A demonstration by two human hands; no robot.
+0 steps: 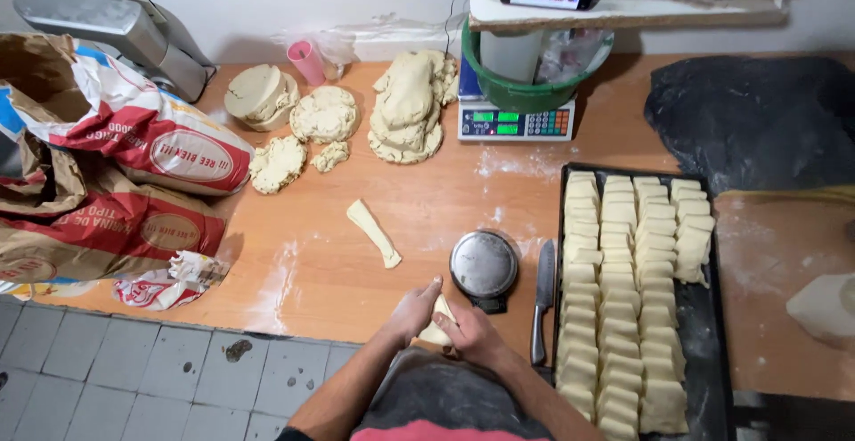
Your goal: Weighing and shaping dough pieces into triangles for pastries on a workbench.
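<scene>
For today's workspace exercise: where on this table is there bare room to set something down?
Bare table lies between the dough strip and the flour sacks, and between the electronic scale and the round scale. Crowded: the full tray, the dough piles, and around both hands and the knife.

At six o'clock on the bench (356,254) we see the left hand (415,309) and right hand (472,334) meeting on a dough piece (438,323). A small scale (484,267) sits at twelve of them, a knife (541,298) at two, the tray (712,334) of dough pieces at three. A dough strip (374,232) lies at eleven, dough mounds (405,107) beyond; flour sacks (116,183), probably leaning together, at nine.
</scene>
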